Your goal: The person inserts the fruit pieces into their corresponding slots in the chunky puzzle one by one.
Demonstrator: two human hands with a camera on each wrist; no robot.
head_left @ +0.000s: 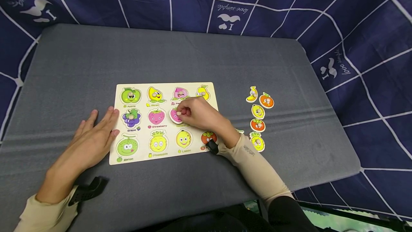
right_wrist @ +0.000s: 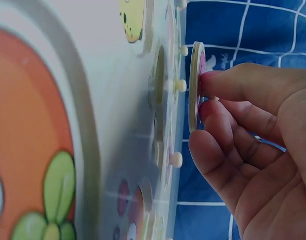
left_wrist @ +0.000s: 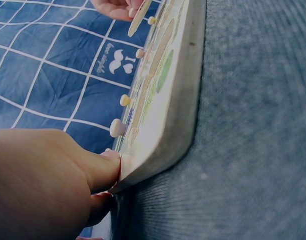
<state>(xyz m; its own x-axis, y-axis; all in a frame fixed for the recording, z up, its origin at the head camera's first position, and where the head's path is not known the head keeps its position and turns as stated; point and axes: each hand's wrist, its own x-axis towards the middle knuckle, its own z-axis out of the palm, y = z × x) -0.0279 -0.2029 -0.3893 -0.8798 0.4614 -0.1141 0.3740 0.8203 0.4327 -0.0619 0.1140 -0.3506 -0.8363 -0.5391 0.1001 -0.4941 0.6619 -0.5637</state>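
My right hand (head_left: 201,112) pinches the knob of a pink strawberry puzzle piece (head_left: 175,117). In the right wrist view the piece (right_wrist: 194,87) is held edge-on, apart from the wooden fruit puzzle board (head_left: 144,108). The strawberry recess (head_left: 156,116) lies just left of it. Straight fingers of my left hand (head_left: 93,139) touch the board's left edge; its thumb (left_wrist: 105,167) is against a corner. Knobbed apple (head_left: 131,96), grape (head_left: 131,118), yellow fruit (head_left: 156,95), peach (head_left: 180,93) and pear (head_left: 202,93) pieces sit in the board.
Right of the board lie loose pieces: a banana (head_left: 252,94), an orange (head_left: 266,100), a lemon (head_left: 258,111), a red-orange fruit (head_left: 257,125) and a pineapple (head_left: 257,142). Another piece (head_left: 239,131) is mostly hidden by my right wrist. Dark blue checked cloth (head_left: 193,10) hangs around the grey table (head_left: 161,56).
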